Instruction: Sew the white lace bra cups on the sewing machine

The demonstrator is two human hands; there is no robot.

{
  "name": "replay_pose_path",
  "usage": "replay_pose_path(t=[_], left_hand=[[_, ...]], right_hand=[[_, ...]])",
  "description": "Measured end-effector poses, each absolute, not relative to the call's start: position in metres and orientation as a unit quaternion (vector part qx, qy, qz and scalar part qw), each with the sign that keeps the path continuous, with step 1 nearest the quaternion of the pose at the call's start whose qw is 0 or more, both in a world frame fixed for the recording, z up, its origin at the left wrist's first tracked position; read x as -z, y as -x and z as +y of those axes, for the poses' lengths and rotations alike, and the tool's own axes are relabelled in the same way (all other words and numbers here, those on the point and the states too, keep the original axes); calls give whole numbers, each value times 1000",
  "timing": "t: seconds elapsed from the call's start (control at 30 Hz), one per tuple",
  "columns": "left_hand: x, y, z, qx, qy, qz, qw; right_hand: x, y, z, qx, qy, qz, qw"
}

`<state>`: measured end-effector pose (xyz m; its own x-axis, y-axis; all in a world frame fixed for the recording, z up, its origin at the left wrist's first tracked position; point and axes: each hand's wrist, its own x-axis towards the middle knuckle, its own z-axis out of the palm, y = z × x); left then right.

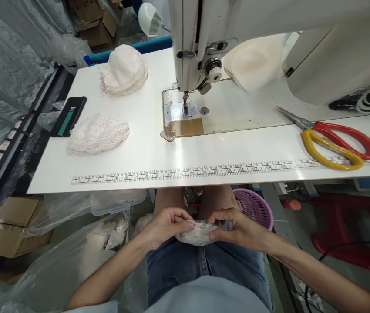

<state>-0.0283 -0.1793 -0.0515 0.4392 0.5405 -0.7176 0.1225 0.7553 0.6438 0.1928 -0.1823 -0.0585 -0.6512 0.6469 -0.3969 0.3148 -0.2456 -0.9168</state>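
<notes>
Over my lap, just below the table's front edge, both hands hold a small piece of whitish fabric (193, 234). My left hand (168, 224) pinches its left end between thumb and fingers. The right end is gripped by my right hand (233, 226), with the thumb below and the fingers curled above. A stack of white lace-edged fabric pieces (98, 134) lies on the left of the table, and a second, cup-shaped stack (124, 71) sits behind it. The sewing machine (186, 104) stands above, its needle area away from my hands.
Scissors with red and yellow handles (331, 139) lie on the right of the white tabletop (146, 152), by a printed ruler (185, 173). A dark phone-like case (69, 116) is at left. Cream fabric (253, 61) lies under the machine arm. A purple basket (255, 206) stands below.
</notes>
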Motion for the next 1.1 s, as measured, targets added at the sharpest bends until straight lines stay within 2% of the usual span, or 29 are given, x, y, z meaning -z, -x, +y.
replay_pose_path(t=[0.23,0.6,1.1], left_hand=[[45,21,-178,-118,-336,527,772],[52,24,-178,-111,-298,502,804],[61,18,-172,-54,-372,490,786]], right_hand=[[63,-185,-184,-720,407,-542,153],[66,-186,-184,-760,412,-486,130],[63,-181,-184,-706,415,-562,116]])
